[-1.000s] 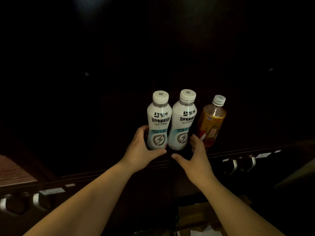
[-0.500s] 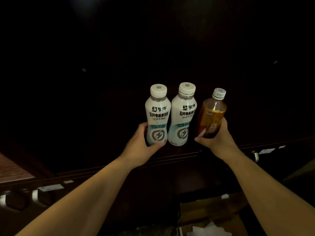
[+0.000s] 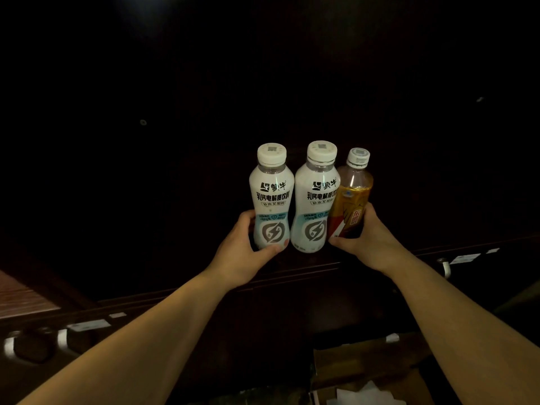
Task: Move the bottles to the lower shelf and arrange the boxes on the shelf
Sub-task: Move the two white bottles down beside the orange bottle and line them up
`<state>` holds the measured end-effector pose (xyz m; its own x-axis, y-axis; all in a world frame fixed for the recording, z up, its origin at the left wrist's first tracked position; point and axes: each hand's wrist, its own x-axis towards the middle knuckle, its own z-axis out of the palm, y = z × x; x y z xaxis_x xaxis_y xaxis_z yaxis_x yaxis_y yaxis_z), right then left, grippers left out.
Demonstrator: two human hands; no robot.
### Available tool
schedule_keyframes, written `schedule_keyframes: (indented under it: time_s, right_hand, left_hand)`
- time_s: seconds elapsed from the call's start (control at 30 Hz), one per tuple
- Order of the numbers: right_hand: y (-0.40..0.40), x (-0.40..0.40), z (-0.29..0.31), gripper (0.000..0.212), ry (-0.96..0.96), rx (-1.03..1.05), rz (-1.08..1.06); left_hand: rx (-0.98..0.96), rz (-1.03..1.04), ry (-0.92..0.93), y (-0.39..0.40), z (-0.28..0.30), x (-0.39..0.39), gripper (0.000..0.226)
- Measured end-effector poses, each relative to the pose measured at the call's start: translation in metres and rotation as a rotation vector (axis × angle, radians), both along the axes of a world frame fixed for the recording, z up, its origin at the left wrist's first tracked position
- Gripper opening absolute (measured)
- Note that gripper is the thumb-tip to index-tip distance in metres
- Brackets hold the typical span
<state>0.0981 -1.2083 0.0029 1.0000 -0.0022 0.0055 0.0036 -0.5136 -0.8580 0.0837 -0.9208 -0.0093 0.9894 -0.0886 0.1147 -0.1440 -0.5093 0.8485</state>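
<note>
Three bottles stand side by side on a dark wooden shelf [image 3: 292,268]. My left hand [image 3: 248,247] grips the base of the left white bottle [image 3: 271,197]. A second white bottle [image 3: 315,197] stands between my hands, touching both neighbours. My right hand [image 3: 369,239] wraps the lower part of the amber tea bottle [image 3: 352,197], pressed against the middle bottle. All three are upright with white caps. The shelf's interior behind them is too dark to see.
An open cardboard box [image 3: 368,372] with white paper inside lies below at the lower right. Metal handles [image 3: 445,266] and white labels [image 3: 89,324] run along the shelf's front rail. A wood-grain surface [image 3: 20,296] shows at the left edge.
My right hand moved from in front of the middle bottle to the amber bottle, gripped it and slid it left against the middle white bottle. My left hand kept its hold.
</note>
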Motion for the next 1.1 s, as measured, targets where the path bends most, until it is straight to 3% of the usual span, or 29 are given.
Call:
schedule_keyframes:
  time_s: [0.9,1.1]
  right_hand:
    - [-0.017,-0.011,0.000,0.090,0.006,-0.016,-0.011]
    - [-0.017,-0.011,0.000,0.092,0.006,-0.006,-0.007]
  left_hand:
    - [-0.004,-0.034,0.022,-0.010,0.005,-0.012,0.084]
    - [0.001,-0.033,0.016,-0.010,0.004,-0.012,0.096]
